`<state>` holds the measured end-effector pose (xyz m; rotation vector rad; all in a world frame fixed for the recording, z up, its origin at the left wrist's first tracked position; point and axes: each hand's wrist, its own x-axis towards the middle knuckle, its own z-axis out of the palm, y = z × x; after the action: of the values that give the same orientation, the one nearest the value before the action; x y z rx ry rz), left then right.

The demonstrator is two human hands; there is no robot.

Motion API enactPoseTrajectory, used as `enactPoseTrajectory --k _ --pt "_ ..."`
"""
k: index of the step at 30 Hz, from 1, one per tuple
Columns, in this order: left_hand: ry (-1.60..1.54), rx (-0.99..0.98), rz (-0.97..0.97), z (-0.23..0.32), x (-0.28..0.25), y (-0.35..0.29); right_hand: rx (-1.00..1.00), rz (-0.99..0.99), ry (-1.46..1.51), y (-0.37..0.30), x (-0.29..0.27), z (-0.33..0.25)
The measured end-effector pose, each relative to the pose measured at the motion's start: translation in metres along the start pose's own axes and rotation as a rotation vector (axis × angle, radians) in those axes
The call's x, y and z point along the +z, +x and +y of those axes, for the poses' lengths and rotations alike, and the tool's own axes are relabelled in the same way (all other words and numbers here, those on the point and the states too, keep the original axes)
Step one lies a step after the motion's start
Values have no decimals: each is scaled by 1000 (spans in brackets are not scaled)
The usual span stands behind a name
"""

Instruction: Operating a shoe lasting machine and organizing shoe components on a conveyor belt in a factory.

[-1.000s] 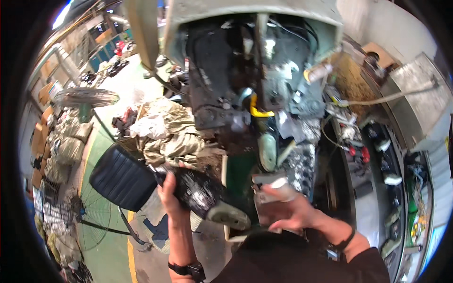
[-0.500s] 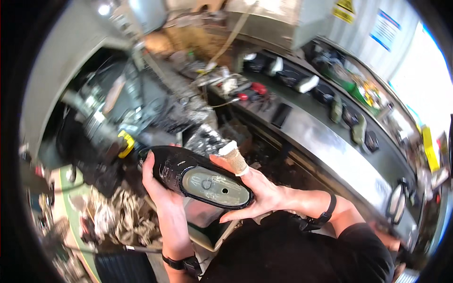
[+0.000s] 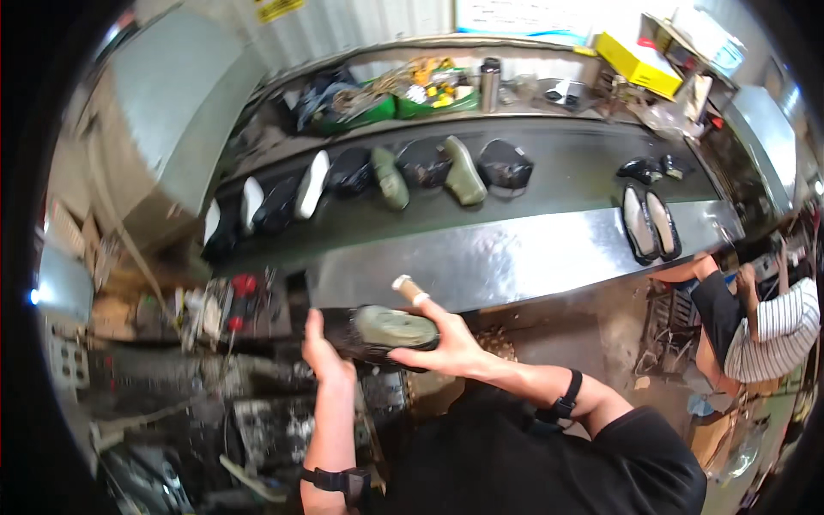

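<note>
At the shoe's left end, the left hand (image 3: 328, 355) is placed, thumb raised; whether its hidden fingers are closed cannot be told. The black shoe (image 3: 350, 334) is held between both hands, long axis left to right, roughly along the metal bench (image 3: 481, 262) beyond. Its right end is pinched by the right hand (image 3: 453, 345).

Dark sheen is meeting matt green and bright metal.
The held shoe (image 3: 345, 334) is showing a faintly glossy black surface, while the green foot form (image 3: 396, 328) in it is looking matt, like plastic. The smooth metal table (image 3: 506, 257) is reflecting light in soft patches; the dark belt (image 3: 584, 172) is giving a duller sheen. The wall (image 3: 369, 24) is showing ribbed metal. The black shirt (image 3: 549, 455) and striped shirt (image 3: 777, 335) are appearing as matt cloth.
</note>
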<state>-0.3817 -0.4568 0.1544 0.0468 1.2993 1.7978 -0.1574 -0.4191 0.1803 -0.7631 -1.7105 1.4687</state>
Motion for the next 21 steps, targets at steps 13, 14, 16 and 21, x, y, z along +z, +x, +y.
enactPoseTrajectory --k 13,14,16,21 --pt "861 -65 -416 -118 82 78 201 1131 449 82 -450 164" --pt "923 -42 -507 -130 100 87 249 1128 462 77 -497 180" --pt "1025 -20 -598 -144 116 108 411 1264 435 98 -529 199" --pt "1044 30 -714 -185 187 149 256 1391 -1424 84 -538 241"
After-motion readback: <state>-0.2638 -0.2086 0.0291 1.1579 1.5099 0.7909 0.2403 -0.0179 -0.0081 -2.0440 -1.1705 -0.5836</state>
